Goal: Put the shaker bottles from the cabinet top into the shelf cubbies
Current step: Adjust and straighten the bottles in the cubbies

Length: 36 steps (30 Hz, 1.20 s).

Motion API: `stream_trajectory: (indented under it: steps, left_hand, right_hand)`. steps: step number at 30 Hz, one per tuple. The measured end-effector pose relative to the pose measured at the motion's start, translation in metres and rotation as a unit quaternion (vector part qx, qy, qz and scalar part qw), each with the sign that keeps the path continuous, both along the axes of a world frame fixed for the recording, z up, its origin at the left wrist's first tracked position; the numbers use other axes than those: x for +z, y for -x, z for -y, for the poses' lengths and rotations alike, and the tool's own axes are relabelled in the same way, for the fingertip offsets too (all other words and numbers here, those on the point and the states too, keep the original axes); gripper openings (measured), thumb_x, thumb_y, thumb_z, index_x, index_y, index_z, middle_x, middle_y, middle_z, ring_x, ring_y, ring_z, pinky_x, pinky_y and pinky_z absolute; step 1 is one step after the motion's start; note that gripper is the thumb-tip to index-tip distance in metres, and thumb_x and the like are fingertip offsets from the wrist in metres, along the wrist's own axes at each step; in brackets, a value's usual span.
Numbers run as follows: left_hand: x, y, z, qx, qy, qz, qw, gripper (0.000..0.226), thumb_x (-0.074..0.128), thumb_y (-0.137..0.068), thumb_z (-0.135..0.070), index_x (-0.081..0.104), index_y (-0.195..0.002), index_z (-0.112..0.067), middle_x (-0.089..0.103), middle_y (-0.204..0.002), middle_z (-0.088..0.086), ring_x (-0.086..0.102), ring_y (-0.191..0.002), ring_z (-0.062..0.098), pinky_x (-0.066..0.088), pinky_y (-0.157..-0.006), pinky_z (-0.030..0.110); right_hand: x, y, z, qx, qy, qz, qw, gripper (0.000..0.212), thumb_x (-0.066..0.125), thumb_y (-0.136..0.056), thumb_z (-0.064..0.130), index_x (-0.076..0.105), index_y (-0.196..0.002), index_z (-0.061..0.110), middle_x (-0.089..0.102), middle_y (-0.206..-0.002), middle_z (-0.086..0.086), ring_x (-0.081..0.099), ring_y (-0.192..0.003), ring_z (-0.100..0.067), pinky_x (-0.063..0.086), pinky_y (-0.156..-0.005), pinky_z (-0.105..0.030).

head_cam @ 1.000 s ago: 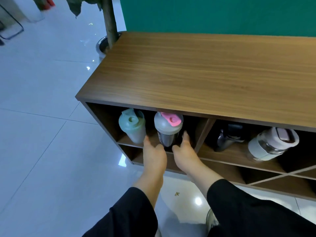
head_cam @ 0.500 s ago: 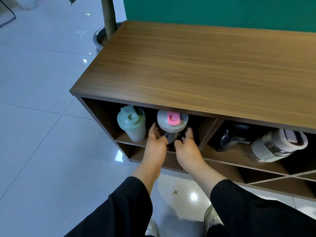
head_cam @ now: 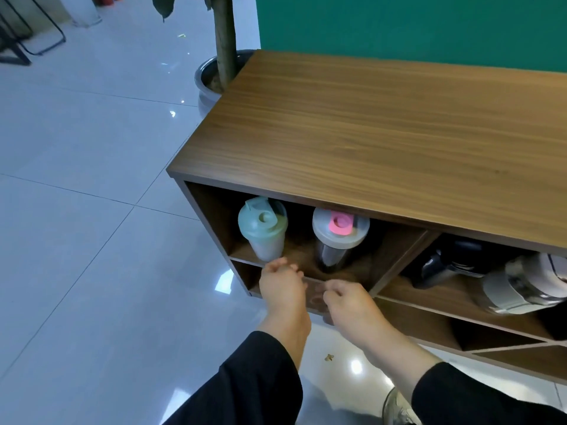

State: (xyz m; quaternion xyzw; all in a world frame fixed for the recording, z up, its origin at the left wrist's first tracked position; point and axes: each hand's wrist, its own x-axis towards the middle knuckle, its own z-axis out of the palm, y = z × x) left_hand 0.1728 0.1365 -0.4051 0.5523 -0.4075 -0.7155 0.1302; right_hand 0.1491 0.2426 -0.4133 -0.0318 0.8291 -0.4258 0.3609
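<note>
A: What is the room like?

B: A glossy pale tile floor (head_cam: 92, 228) with light glare, a green wall (head_cam: 414, 26) at the back, and a potted tree trunk (head_cam: 225, 41) in a metal pot just beside the cabinet's far left corner. The wooden cabinet top (head_cam: 383, 142) shows only bare grain.

A: Where are the shaker bottles?

B: In the cubbies under the top. The upper left cubby (head_cam: 211, 216) holds two, side by side. The mint-green bottle (head_cam: 263, 230) is on the left and the pink-capped bottle (head_cam: 337, 237) on the right, a gap between them.

A: Which way do they point?

B: Both stand upright on their bases, long axis vertical, lids up toward the camera.

A: And their look?

B: The left one has a pale body and a mint lid with a round spout. The right one has a dark, see-through body, a grey lid and a pink flip cap. In the next cubby to the right lie a black bottle (head_cam: 448, 262) and a grey-and-white bottle (head_cam: 524, 286), both tipped on their sides.

A: The hands?

B: The left hand (head_cam: 282, 286) and right hand (head_cam: 349, 299) hang just in front of the shelf edge below the bottles, fingers loosely curled, holding nothing. Black sleeves (head_cam: 254, 381) cover both forearms.
</note>
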Motion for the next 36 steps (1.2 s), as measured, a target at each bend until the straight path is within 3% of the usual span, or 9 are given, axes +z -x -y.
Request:
stream_trajectory:
  steps: [2,5,8,10,15,18,21,28,36]
  left_hand:
    - [0.002,-0.004,0.018,0.047,0.025,0.013,0.999,0.031,0.042,-0.098,-0.014,0.054,-0.126,-0.021,0.064,-0.112,0.007,0.063,-0.101,0.021,0.054,-0.097,0.044]
    - [0.006,-0.003,0.042,0.065,0.075,-0.003,0.995,0.047,0.04,-0.097,-0.021,0.043,-0.143,-0.026,0.057,-0.13,0.003,0.056,-0.118,0.023,0.047,-0.106,0.045]
    - [0.007,0.0,0.053,0.063,0.059,-0.037,0.996,0.053,0.039,-0.095,-0.028,0.04,-0.147,-0.029,0.054,-0.137,0.0,0.051,-0.125,0.021,0.043,-0.109,0.042]
    - [0.006,0.002,0.056,0.058,0.04,-0.054,0.996,0.051,0.042,-0.09,-0.035,0.052,-0.14,-0.03,0.063,-0.129,0.001,0.057,-0.121,0.022,0.045,-0.107,0.043]
    - [0.005,0.005,0.063,0.049,0.029,-0.083,0.995,0.045,0.04,-0.093,-0.044,0.068,-0.122,-0.023,0.074,-0.114,0.006,0.065,-0.109,0.022,0.049,-0.101,0.041]
    - [0.005,0.008,0.077,0.044,0.013,-0.103,0.994,0.051,0.037,-0.099,-0.051,0.067,-0.122,-0.018,0.074,-0.114,0.007,0.067,-0.1,0.017,0.051,-0.09,0.033]
    - [0.001,0.009,0.086,0.057,0.003,-0.116,0.992,0.06,0.032,-0.098,-0.059,0.057,-0.136,-0.02,0.069,-0.125,0.003,0.063,-0.113,0.017,0.045,-0.107,0.037]
    - [-0.005,0.009,0.082,0.031,0.019,-0.109,0.993,0.063,0.027,-0.097,-0.063,0.064,-0.128,-0.023,0.073,-0.117,0.002,0.064,-0.115,0.02,0.042,-0.112,0.042]
    - [-0.013,0.009,0.08,0.025,0.01,-0.108,0.994,0.063,0.027,-0.097,-0.062,0.061,-0.133,-0.023,0.071,-0.121,0.001,0.062,-0.119,0.019,0.038,-0.115,0.043]
  right_hand:
    - [0.001,-0.008,0.011,0.043,0.016,-0.012,0.999,0.04,0.044,-0.097,0.018,0.057,-0.133,0.028,0.066,-0.126,0.001,0.06,-0.119,-0.019,0.05,-0.101,-0.038]
    - [0.005,-0.007,0.036,0.057,0.071,-0.017,0.996,0.059,0.043,-0.1,0.016,0.028,-0.154,0.03,0.04,-0.152,0.006,0.039,-0.137,-0.01,0.032,-0.108,-0.025]
    - [0.002,0.007,0.068,0.034,0.095,-0.014,0.995,0.073,0.042,-0.1,0.01,0.005,-0.158,0.032,0.019,-0.164,0.003,0.024,-0.149,-0.017,0.023,-0.118,-0.033]
    - [-0.004,0.02,0.088,0.033,0.095,-0.018,0.995,0.078,0.043,-0.098,0.012,-0.002,-0.157,0.034,0.022,-0.164,-0.001,0.029,-0.147,-0.023,0.026,-0.118,-0.039]
    - [-0.012,0.028,0.111,0.027,0.103,-0.012,0.994,0.079,0.046,-0.09,0.022,0.006,-0.154,0.044,0.05,-0.146,-0.003,0.05,-0.132,-0.029,0.039,-0.111,-0.046]
    - [-0.018,0.018,0.108,0.036,0.104,-0.035,0.993,0.079,0.043,-0.094,0.01,0.003,-0.157,0.035,0.045,-0.152,-0.005,0.046,-0.136,-0.026,0.037,-0.109,-0.035]
    - [-0.027,0.013,0.103,0.019,0.119,-0.041,0.992,0.081,0.042,-0.093,0.003,0.003,-0.158,0.032,0.028,-0.162,-0.005,0.032,-0.146,-0.023,0.029,-0.11,-0.03]
    - [-0.033,0.02,0.108,0.044,0.108,-0.046,0.992,0.082,0.042,-0.087,0.016,0.004,-0.157,0.038,0.044,-0.153,-0.01,0.046,-0.136,-0.032,0.038,-0.111,-0.043]
    - [-0.039,0.028,0.109,0.049,0.125,-0.028,0.991,0.083,0.039,-0.083,0.023,0.004,-0.156,0.04,0.033,-0.16,-0.004,0.035,-0.145,-0.027,0.03,-0.118,-0.046]
